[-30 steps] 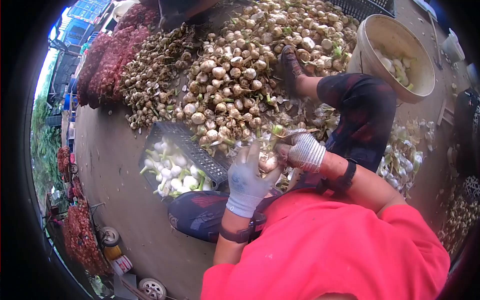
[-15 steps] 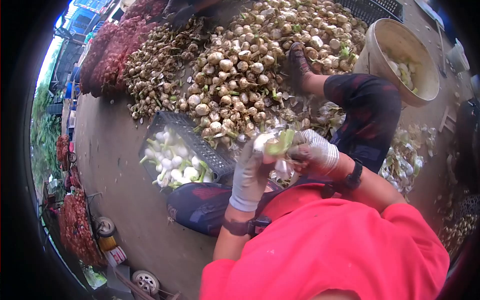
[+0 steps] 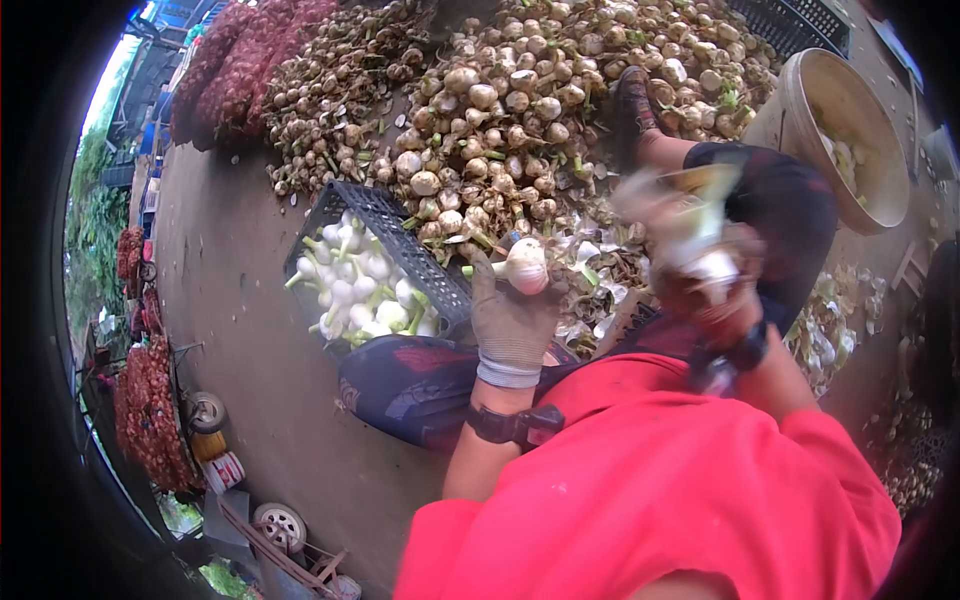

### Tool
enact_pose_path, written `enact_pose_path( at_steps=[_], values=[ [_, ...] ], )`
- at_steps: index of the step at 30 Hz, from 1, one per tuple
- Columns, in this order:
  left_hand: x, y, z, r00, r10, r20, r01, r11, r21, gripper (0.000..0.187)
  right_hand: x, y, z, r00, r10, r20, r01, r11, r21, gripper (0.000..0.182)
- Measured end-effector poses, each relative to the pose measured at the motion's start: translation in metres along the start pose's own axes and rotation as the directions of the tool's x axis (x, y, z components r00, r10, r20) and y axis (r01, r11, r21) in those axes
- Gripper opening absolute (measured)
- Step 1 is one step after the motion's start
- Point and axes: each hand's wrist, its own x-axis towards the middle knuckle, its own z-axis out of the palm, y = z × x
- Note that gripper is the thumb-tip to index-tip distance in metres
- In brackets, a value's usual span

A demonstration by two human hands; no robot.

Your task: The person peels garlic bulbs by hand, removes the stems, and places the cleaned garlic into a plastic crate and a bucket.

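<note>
My left hand (image 3: 515,318), in a pale, soiled glove, is closed around a garlic bulb (image 3: 527,266). The bulb's white and pinkish side faces up, and its green stem points left. My right hand (image 3: 708,262) is off to the right over my raised leg and strongly blurred. Pale and greenish garlic skins (image 3: 712,195) show at it, but its separate fingers cannot be made out. Left of my left hand is a black crate (image 3: 385,222) with clean white garlic bulbs (image 3: 365,275) in it.
A large heap of unpeeled garlic (image 3: 500,120) spreads ahead. Loose peelings (image 3: 600,280) lie between my legs. On the right stands a tilted, pale tub (image 3: 790,105) with some garlic inside. Red net sacks (image 3: 225,90) are at the far left, and a wheeled cart (image 3: 280,530) at lower left.
My hands have separated. The right one swung right and up, away from the bulb, with pale skins at it. My left hand keeps the bulb, which now looks whiter and barer.
</note>
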Motion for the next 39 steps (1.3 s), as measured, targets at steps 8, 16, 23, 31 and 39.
enact_pose_path(
  at_steps=[8, 16, 23, 31, 39],
  values=[
    [0.000, -0.015, 0.012, 0.950, 0.311, -0.018, -0.215, 0.697, 0.684, 0.032, 0.037, 0.017, 0.017, 0.980, -0.111, -0.167, -0.198, -0.422, -0.885, 0.035],
    [0.018, -0.016, -0.006, 0.629, 0.331, 0.703, -0.481, -0.544, 0.687, 0.031, 0.062, 0.044, 0.020, 0.976, -0.168, -0.138, -0.207, -0.530, -0.822, 0.027],
    [0.024, -0.015, -0.015, 0.759, 0.475, 0.445, -0.443, -0.125, 0.888, 0.032, 0.066, 0.037, 0.017, 0.981, -0.083, -0.175, -0.194, -0.438, -0.878, 0.026],
    [0.014, -0.009, 0.002, 0.689, 0.257, 0.677, -0.394, -0.652, 0.648, 0.031, 0.069, 0.046, 0.005, 0.956, -0.087, -0.280, -0.289, -0.431, -0.855, 0.028],
    [-0.014, 0.007, -0.010, 0.963, 0.183, 0.196, -0.260, 0.819, 0.512, 0.035, 0.062, 0.025, -0.015, 0.963, -0.213, -0.166, -0.264, -0.613, -0.745, 0.021]
  ],
)
